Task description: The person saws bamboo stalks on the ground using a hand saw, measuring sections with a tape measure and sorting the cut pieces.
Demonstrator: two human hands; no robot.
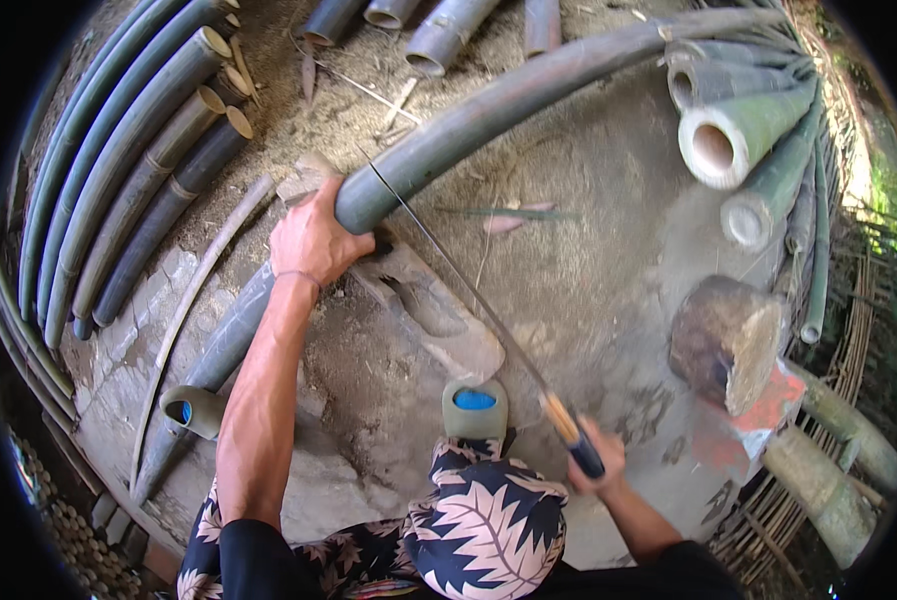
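A long dark green bamboo pole (508,105) curves from the upper right toward the middle. My left hand (318,240) is closed on its near end, where a wooden support shows beneath. Across the pole, just right of that hand, lies the thin blade of a handsaw (468,285). My right hand (600,455) grips the saw by its wood and black handle, low on the right; the hand is slightly blurred. A hollowed wooden block (433,315) rests on the ground below the blade. Another bamboo length (233,330) slopes down beside my left forearm; whether it joins the held pole is hidden.
Bamboo poles (133,190) lie stacked at left, with short pieces (448,35) at the top. Thick cut bamboo (713,140) fans out at right above a wooden stump (725,340). My shod feet (475,408) stand on the concrete floor (608,330). A bamboo strip (203,275) lies left.
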